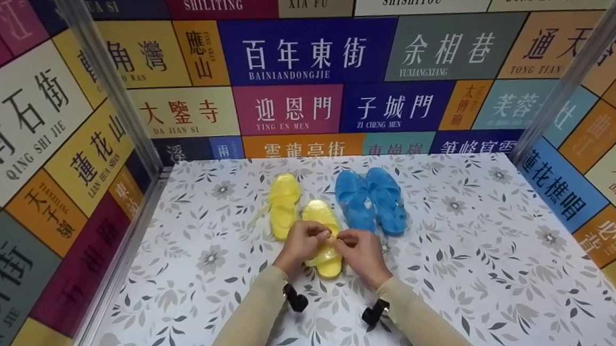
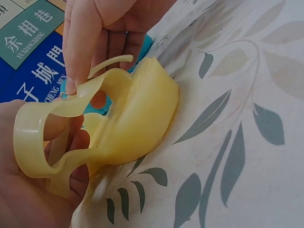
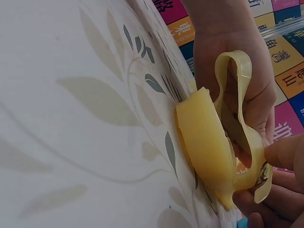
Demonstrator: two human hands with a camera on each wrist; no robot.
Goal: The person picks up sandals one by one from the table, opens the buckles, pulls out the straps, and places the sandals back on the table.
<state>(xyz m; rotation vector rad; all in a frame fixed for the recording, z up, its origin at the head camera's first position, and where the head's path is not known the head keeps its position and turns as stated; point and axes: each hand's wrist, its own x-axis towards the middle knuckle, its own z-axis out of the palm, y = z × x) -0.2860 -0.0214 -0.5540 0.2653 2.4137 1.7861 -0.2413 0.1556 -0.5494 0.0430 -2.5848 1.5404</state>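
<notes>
Held yellow sandal stretches lengthwise away, toe farthest.

behind the table: BAINIANDONGJIE on navy panel | behind it, lower: YING EN MEN on pink panel | left of it, I read QING SHI JIE on pale panel

I observe that I occupy a booth-like enclosure, evidenced by metal corner posts, sign-printed wall panels and a floral-patterned tabletop.
</notes>
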